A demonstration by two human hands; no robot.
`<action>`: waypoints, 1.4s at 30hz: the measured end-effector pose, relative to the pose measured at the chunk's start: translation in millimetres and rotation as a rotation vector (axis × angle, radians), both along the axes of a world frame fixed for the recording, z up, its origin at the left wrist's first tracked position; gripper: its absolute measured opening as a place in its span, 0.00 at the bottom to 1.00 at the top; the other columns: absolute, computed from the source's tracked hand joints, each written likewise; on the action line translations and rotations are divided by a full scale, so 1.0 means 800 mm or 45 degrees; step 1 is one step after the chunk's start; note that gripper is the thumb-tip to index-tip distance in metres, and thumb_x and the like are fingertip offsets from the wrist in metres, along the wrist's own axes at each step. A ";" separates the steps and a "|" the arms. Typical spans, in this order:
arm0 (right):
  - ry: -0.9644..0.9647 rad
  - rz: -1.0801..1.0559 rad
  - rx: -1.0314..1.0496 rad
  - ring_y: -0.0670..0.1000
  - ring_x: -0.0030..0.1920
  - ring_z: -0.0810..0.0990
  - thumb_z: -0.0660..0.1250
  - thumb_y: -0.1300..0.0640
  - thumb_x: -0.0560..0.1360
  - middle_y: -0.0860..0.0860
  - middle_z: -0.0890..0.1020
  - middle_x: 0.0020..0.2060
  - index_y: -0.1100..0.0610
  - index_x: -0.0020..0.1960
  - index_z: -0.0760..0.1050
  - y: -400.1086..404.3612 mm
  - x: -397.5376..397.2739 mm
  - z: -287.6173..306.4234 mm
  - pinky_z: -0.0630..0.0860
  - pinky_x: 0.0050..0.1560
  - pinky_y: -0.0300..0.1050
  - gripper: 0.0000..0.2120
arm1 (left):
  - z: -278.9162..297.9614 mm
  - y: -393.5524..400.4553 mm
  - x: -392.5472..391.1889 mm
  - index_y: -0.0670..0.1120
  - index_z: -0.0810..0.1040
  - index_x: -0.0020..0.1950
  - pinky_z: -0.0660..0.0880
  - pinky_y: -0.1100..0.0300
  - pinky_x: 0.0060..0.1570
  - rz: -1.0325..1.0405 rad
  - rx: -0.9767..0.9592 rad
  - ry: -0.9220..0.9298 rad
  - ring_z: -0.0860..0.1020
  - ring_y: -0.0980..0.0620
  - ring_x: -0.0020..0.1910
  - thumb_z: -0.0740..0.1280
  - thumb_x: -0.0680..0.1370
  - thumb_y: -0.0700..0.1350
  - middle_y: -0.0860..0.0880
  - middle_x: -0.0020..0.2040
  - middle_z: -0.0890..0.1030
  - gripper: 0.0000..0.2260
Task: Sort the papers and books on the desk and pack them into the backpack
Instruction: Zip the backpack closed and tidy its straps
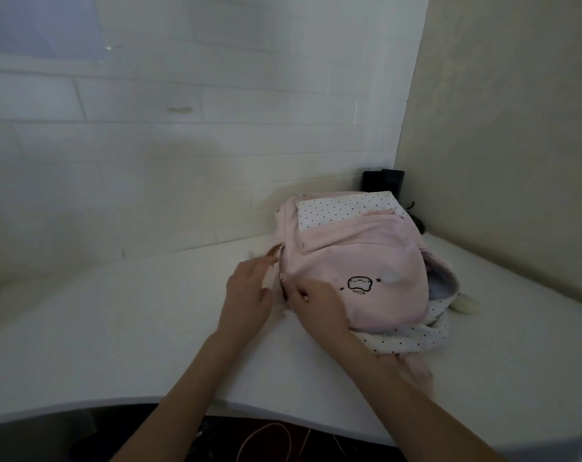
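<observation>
A pink backpack (356,261) with white polka-dot trim and a small black drawing on its front lies flat on the white desk (132,328), towards the right corner. My left hand (249,295) presses on the bag's left edge beside the zipper, fingers pinching the fabric. My right hand (316,303) rests on the bag just right of the zipper line, fingertips closed on what looks like the zipper pull. No papers or books are visible on the desk.
A black box-like object (383,183) stands in the corner behind the bag. A pale fluffy charm (464,303) lies to the bag's right. Walls close in at the back and right. Cables (266,441) hang below the desk's front edge.
</observation>
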State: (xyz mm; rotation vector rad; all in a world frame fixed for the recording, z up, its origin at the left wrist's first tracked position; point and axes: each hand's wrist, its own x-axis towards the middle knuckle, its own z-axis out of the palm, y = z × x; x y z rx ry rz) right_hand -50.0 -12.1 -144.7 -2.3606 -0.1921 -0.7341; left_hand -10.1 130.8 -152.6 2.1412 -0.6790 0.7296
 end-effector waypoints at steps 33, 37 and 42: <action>-0.062 -0.113 -0.825 0.45 0.20 0.55 0.63 0.56 0.75 0.49 0.56 0.19 0.53 0.25 0.58 -0.208 -0.098 0.092 0.54 0.28 0.39 0.23 | -0.007 -0.024 0.043 0.45 0.83 0.41 0.69 0.55 0.51 0.173 0.470 -0.242 0.80 0.45 0.39 0.62 0.63 0.44 0.48 0.35 0.82 0.12; -0.134 -0.240 -0.438 0.47 0.19 0.57 0.65 0.56 0.78 0.48 0.58 0.17 0.52 0.23 0.58 -0.170 -0.089 0.080 0.56 0.25 0.35 0.27 | 0.012 -0.066 -0.034 0.45 0.80 0.52 0.64 0.52 0.64 0.016 0.285 -0.333 0.77 0.48 0.53 0.61 0.64 0.46 0.50 0.50 0.83 0.19; -0.254 -0.182 -0.092 0.47 0.22 0.61 0.65 0.59 0.76 0.47 0.61 0.17 0.57 0.23 0.65 -0.133 -0.079 0.101 0.59 0.27 0.34 0.23 | 0.050 -0.170 -0.094 0.43 0.74 0.54 0.71 0.51 0.49 -0.166 0.368 -0.117 0.77 0.45 0.44 0.52 0.75 0.54 0.47 0.42 0.80 0.20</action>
